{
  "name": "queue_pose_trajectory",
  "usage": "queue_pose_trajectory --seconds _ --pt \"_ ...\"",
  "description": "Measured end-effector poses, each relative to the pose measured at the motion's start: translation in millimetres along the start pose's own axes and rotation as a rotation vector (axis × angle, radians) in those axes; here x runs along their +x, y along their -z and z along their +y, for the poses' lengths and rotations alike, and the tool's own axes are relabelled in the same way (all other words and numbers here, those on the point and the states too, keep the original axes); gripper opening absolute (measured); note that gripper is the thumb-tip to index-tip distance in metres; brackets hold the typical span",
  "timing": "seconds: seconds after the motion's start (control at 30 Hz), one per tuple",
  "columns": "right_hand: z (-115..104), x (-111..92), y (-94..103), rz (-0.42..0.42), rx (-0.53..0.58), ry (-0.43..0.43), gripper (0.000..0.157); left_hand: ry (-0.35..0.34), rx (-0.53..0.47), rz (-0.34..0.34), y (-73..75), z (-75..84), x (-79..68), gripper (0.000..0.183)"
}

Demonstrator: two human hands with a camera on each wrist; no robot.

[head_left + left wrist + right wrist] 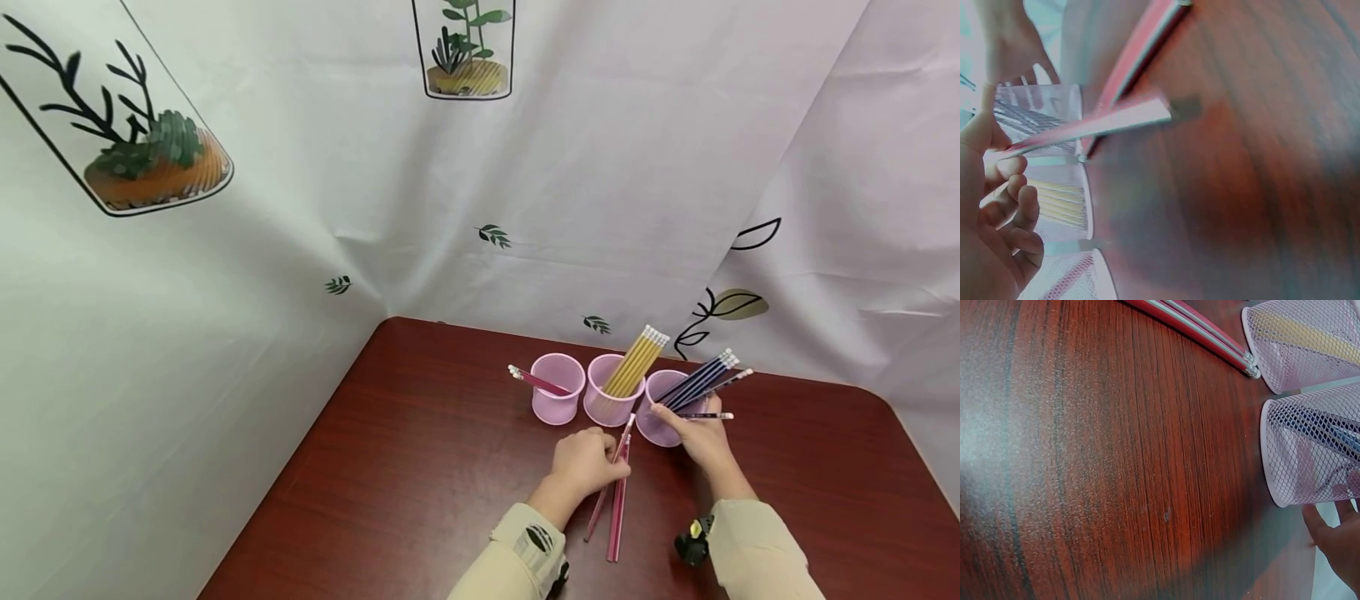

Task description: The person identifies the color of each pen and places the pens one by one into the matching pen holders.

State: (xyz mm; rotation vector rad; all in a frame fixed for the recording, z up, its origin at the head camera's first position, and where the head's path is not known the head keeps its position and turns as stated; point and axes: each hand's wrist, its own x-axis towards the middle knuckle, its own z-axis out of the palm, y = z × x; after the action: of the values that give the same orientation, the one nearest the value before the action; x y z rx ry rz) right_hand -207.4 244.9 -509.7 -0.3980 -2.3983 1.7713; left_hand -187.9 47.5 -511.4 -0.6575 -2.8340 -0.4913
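Observation:
My left hand (588, 461) pinches a red pencil (1122, 119) between thumb and forefinger, its other fingers loosely curled. Its free end is raised at a slant over the table in the left wrist view. Beneath it lie more red pencils (617, 525), their eraser ends toward the cups. My right hand (701, 437) grips the right pink mesh cup (656, 431), thumb at the near rim and fingers round the far right side. That cup holds several dark blue pencils (697, 385) with white erasers; one dark pencil (708, 416) sticks out low across the hand.
Left of the gripped cup stand a middle pink cup (609, 410) with a bundle of yellow pencils (636, 362) and a left pink cup (553, 410) with several red pencils (543, 383). A printed white cloth (420, 275) hangs behind the dark red wooden table (390, 467).

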Motion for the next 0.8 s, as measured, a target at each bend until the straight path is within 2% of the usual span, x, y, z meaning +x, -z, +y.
queue_pose_trajectory --seconds 0.17,0.3,0.4,0.47,0.67,0.8 --pt "-2 0 -0.5 0.007 -0.002 0.019 0.081 -0.045 -0.039 0.215 8.0 -0.6 1.8 0.026" --pt "8 4 -0.7 0.021 -0.011 0.070 0.074 -0.063 -0.067 0.314 13.4 -2.5 4.9 0.025" --pt "16 8 0.0 0.025 -0.007 0.115 0.068 -0.049 -0.101 0.343 18.6 -3.2 7.9 0.025" --pt "17 8 0.3 0.022 -0.002 0.124 0.069 -0.030 -0.128 0.346 23.8 -3.6 10.0 0.025" --pt "5 3 -1.0 0.034 -0.023 0.046 0.079 0.035 -0.240 0.337 41.4 -6.4 18.0 0.018" --pt "-2 1 -1.3 0.017 -0.015 -0.003 0.082 0.046 -0.303 0.386 53.7 -10.1 22.9 0.014"
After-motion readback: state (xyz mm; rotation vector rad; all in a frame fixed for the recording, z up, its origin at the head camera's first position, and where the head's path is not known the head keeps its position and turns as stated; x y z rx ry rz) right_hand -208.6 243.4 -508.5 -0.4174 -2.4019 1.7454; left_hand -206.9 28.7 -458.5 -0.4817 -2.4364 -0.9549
